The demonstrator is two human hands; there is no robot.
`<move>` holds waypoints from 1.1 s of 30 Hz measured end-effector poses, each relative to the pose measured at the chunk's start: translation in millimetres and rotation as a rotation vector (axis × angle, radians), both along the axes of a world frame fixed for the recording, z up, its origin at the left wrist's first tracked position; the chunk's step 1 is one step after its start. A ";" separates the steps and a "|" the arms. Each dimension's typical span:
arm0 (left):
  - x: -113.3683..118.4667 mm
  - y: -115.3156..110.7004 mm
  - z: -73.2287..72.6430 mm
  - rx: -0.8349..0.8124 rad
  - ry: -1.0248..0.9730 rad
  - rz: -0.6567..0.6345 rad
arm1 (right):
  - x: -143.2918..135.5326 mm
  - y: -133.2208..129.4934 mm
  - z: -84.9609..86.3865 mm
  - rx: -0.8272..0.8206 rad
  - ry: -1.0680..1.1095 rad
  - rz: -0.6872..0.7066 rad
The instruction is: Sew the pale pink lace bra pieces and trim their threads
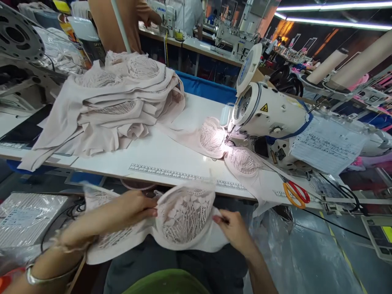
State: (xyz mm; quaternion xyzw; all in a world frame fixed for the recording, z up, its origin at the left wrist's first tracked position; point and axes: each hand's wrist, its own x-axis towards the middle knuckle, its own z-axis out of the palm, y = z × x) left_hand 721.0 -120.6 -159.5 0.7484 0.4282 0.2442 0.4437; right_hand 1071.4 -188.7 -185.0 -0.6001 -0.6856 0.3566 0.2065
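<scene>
A pale pink lace bra [186, 212] is stretched between my two hands, over my lap and just below the table's front edge. My left hand [137, 206] pinches it near the middle, between the cups. At the outer side of the right-hand cup, my right hand [234, 228] grips the fabric, thumb and fingers closed. Another lace bra [243, 160] lies on the table, its middle under the needle area of the lit sewing machine [260, 108]. The machine partly hides that spot.
A tall pile of similar bras [122, 94] stands at the table's left. Orange-and-red-handled scissors [295, 193] lie at the front edge on the right. A ruler strip [174, 173] runs along the edge. A paper sheet [329, 141] hangs on the machine. Another person's arm [150, 16] is behind.
</scene>
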 end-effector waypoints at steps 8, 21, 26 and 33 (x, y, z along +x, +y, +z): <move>66.6 10.4 -130.1 0.124 0.525 -0.098 | -11.4 16.6 -45.9 0.380 -0.598 -0.080; 109.0 20.9 -14.7 0.751 0.235 -0.771 | 25.5 69.1 40.2 0.858 -0.227 0.132; 151.8 125.7 38.7 0.822 0.155 -0.528 | 64.9 150.5 65.7 0.600 -0.562 -0.160; 182.3 194.2 38.3 0.736 0.320 -0.697 | 81.0 222.2 52.8 0.318 -0.964 -0.078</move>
